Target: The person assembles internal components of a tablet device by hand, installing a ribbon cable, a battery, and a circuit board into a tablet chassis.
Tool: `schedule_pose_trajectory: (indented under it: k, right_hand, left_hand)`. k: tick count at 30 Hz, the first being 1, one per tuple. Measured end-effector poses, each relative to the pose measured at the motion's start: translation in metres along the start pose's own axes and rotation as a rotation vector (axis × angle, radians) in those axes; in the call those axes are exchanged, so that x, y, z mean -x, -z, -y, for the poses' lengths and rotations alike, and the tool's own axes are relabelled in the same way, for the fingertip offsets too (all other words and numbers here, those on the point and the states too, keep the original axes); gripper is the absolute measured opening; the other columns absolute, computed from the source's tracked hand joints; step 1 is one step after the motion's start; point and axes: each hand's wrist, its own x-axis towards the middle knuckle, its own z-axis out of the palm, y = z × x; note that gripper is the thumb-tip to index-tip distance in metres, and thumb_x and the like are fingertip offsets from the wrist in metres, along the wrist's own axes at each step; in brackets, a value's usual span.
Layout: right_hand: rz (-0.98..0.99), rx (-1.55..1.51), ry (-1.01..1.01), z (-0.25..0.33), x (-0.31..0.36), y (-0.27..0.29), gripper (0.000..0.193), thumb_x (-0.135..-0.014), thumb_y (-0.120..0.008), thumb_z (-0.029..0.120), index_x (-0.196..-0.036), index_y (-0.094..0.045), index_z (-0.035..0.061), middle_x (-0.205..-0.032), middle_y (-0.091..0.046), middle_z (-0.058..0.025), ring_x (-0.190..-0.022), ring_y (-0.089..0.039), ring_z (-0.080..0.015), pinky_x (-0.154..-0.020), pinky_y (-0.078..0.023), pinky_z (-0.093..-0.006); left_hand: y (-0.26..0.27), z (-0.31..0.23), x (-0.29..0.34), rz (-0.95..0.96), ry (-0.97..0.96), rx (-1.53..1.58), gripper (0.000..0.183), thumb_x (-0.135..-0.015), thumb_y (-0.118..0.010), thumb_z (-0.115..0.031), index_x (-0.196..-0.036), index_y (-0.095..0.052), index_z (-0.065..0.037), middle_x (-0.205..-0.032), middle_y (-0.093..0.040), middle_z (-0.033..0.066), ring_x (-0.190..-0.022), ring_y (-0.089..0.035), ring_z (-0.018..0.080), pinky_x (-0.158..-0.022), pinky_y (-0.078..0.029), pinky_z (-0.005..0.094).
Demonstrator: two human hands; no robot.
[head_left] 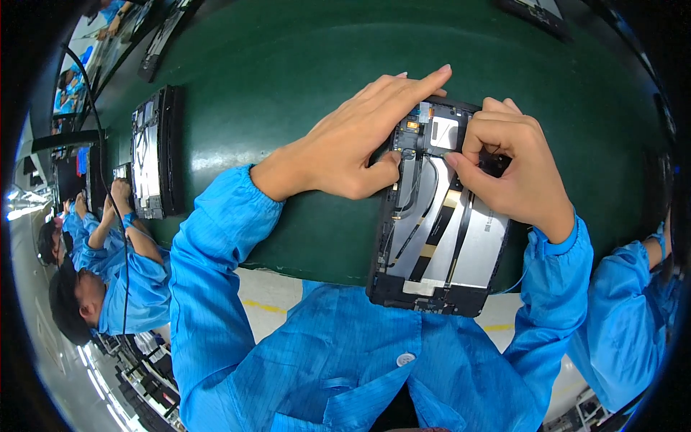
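An opened tablet [479, 245] lies tilted at the near edge of the green table, its inside facing up. Silver plates, black ribbon cables [439, 229] and thin wires show within its black frame. My left hand [353, 137] rests along the tablet's upper left side, fingers stretched out and the thumb on its left edge. Over the upper right part of the tablet, my right hand [507, 155] is closed, thumb and forefinger pinched at the inside parts. Whatever lies between those fingertips is hidden or too small to name. A blue band circles my right wrist.
A stack of opened tablets [149, 158] stands on the green table [288, 50] to the left. More devices [536, 13] lie at the far edge. A black cable [97, 122] hangs at the left. Co-workers in blue sit at the left [133, 288] and right [622, 317].
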Motion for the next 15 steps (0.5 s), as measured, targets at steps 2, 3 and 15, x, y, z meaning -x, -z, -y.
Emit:
schedule_pose_trajectory:
  k: [2,3,15]
  right_hand:
    - [0.019,-0.021,0.006,0.001,-0.001,0.002,0.026,-0.081,-0.082,0.009,-0.068,-0.059,0.0073,-0.067,-0.054,-0.0059,-0.069,-0.049,-0.025,-0.071,-0.036,-0.0397]
    - [0.019,-0.022,0.005,0.001,0.0,0.003,0.026,-0.081,-0.082,0.009,-0.068,-0.059,0.0073,-0.067,-0.054,-0.0059,-0.069,-0.049,-0.025,-0.071,-0.036,-0.0397]
    - [0.124,-0.205,-0.1,-0.008,0.007,0.013,0.032,-0.084,-0.082,0.002,-0.068,-0.054,0.0032,-0.072,-0.05,-0.0071,-0.068,-0.046,-0.0194,-0.071,-0.034,-0.0362]
  left_hand:
    - [0.0,0.0,0.001,0.0,-0.002,-0.008,0.12,-0.062,-0.059,-0.01,-0.176,-0.022,0.0,-0.161,-0.052,0.0282,-0.138,-0.054,0.0459,-0.125,-0.038,0.0531]
    - [0.0,0.0,0.0,0.001,-0.009,-0.014,0.12,-0.062,-0.059,-0.01,-0.176,-0.022,0.0,-0.161,-0.052,0.0282,-0.138,-0.054,0.0458,-0.125,-0.038,0.0532]
    - [0.0,0.001,0.0,0.025,-0.005,-0.023,0.117,-0.065,-0.06,-0.016,-0.175,-0.024,0.002,-0.161,-0.05,0.0288,-0.143,-0.051,0.0465,-0.128,-0.036,0.0526]
